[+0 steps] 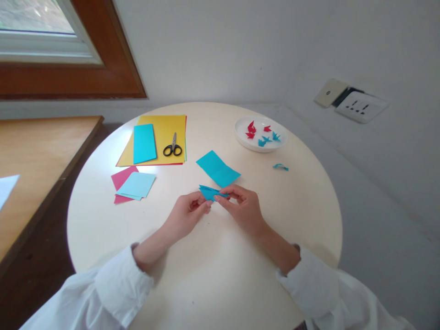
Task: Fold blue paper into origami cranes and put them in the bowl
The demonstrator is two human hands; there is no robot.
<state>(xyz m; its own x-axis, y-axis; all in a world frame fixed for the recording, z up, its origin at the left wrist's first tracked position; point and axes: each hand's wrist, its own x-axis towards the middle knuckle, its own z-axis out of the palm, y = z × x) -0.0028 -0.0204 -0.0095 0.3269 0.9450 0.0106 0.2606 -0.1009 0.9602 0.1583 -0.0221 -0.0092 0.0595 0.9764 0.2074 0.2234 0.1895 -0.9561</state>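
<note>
A small piece of folded blue paper (208,193) is held just above the table between both hands. My left hand (187,208) grips its left side, fingertips closed at the paper's lower edge. On the other side, my right hand (243,206) pinches the right end between thumb and fingers. The paper has several layers, fanned slightly apart at the upper left. Just beyond the hands lies a flat blue paper rectangle (218,168), set at an angle. My fingertips partly hide the folded piece.
A white dish (259,147) at the back right holds small red and blue folded-paper figures. Near it lies a blue paper strip (281,167). Scissors (173,146) and a blue sheet (145,143) rest on yellow paper (165,123). Light blue squares (136,185) overlap pink paper (124,177).
</note>
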